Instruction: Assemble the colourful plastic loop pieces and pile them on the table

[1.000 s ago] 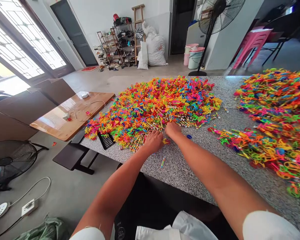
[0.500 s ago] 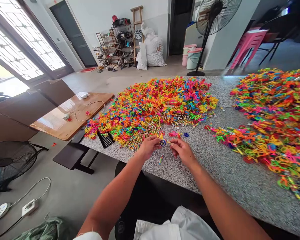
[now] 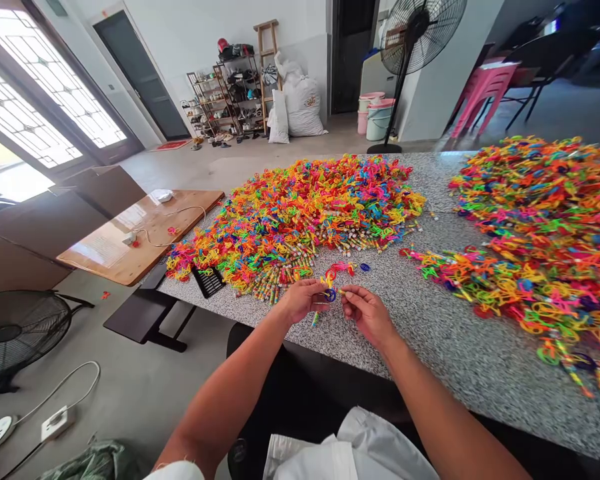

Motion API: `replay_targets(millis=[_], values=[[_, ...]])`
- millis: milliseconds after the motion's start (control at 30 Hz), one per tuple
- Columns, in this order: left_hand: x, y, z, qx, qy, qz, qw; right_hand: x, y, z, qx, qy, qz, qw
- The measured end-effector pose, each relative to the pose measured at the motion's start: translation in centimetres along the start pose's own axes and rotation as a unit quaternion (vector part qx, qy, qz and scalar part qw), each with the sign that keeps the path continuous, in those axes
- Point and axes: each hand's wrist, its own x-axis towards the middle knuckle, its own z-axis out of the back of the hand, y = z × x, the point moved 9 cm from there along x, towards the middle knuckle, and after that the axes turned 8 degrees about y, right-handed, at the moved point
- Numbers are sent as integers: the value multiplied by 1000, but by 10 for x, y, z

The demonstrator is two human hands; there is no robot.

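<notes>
My left hand (image 3: 300, 301) pinches a small plastic piece with a dark blue ring (image 3: 331, 295) and a yellow part above it. Close on its right, my right hand (image 3: 370, 313) has thumb and forefinger closed on a thin yellowish tip (image 3: 343, 291); whether that tip joins the ring piece is too small to tell. Below my left fingers a patterned stick (image 3: 315, 320) lies on the speckled tabletop (image 3: 410, 320), partly covered. Just beyond the hands rest some red and pink plastic pieces (image 3: 341, 267) and a loose blue ring (image 3: 365, 267).
A big heap of colourful plastic pieces (image 3: 300, 207) covers the table ahead, its near edge holding patterned sticks (image 3: 273, 283). Another heap (image 3: 540, 233) spreads along the right. A black slotted tray (image 3: 209, 282) sits at the left edge, near a wooden table (image 3: 105, 250).
Both hands have come slightly nearer to me, still close together. My left fingers now cover part of the stick that lay uncovered on the table. The view has shifted a little.
</notes>
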Motion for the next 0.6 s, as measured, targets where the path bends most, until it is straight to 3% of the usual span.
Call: replay_targets(millis=[600], values=[[0, 8, 2, 5, 6, -3, 1000, -5, -9, 11, 20, -33, -19, 999]])
